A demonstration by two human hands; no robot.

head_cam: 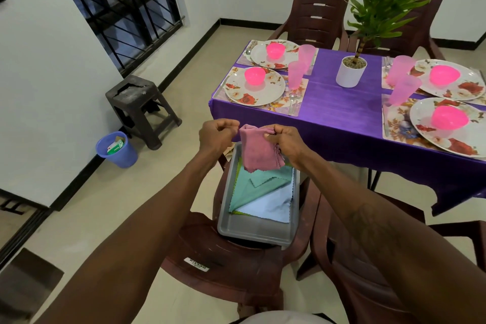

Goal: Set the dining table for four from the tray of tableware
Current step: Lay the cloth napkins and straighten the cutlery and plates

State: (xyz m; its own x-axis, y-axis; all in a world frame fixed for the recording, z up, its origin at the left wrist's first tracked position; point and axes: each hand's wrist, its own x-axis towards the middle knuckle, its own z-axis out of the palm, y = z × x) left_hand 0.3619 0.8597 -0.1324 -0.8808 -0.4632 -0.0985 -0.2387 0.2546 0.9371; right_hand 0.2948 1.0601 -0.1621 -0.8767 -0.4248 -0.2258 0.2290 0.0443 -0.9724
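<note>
A folded pink cloth napkin (256, 150) hangs above the grey tray (252, 231), pinched at its top by my right hand (285, 142). My left hand (217, 134) is beside it with curled fingers at the cloth's upper left corner. In the tray lie a teal napkin (259, 184), a pale blue one (271, 205) and a green one underneath. The purple-covered table (342, 118) carries several floral plates, each with a pink bowl (254, 76), and pink tumblers (295, 75) with spoons on placemats.
The tray rests on a brown plastic chair (226, 263). A second brown chair (368, 284) stands to its right. More chairs are behind the table. A potted plant (351, 71) sits mid-table. A dark stool (142, 108) and a blue bin (117, 148) stand by the left wall.
</note>
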